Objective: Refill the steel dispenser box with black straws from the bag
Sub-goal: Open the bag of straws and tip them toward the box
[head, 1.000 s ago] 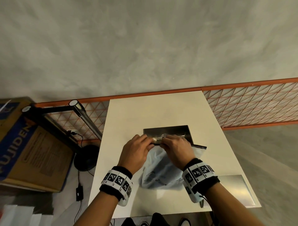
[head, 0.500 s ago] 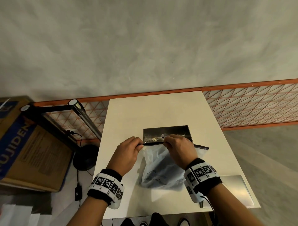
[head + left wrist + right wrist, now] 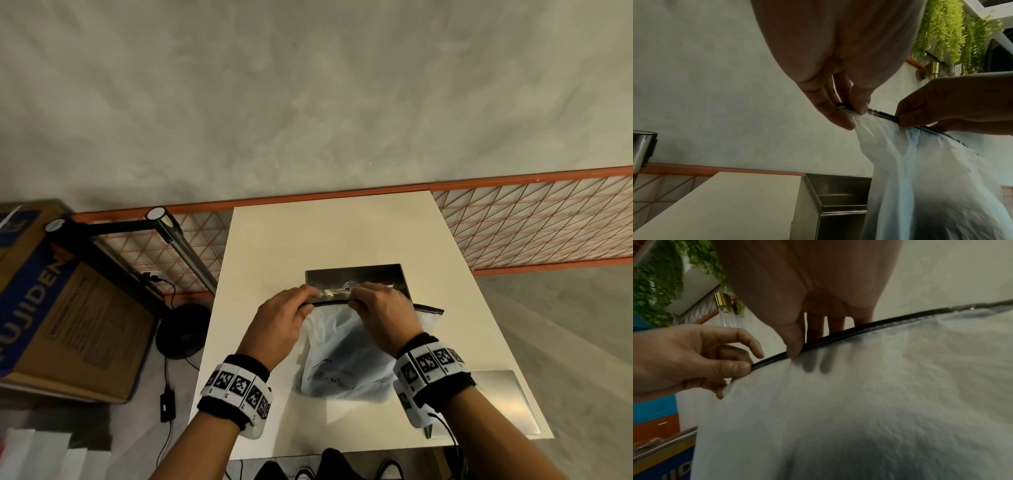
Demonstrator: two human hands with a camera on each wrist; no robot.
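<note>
Both hands meet at the top edge of a frosted plastic bag, which hangs from them above the white table. The left hand pinches the black zip strip at the bag's left corner, thumb and forefinger pressed together on it, with the film bunched just beneath the fingers. The right hand pinches the same strip a little further along, its thumb on the near side and its other fingers behind the film, where two of them show through as dark shadows in the right wrist view. The strip runs taut between the two hands and continues past the right hand to the bag's far corner. A dark mass fills the lower part of the bag below both wrists; individual straws cannot be made out through the plastic. The steel dispenser box sits on the table just beyond the fingertips, its top open and its inside dark. A flat steel lid lies on the table beside the right wrist. Off to the left of the left hand stand a black lamp and a cardboard carton.
</note>
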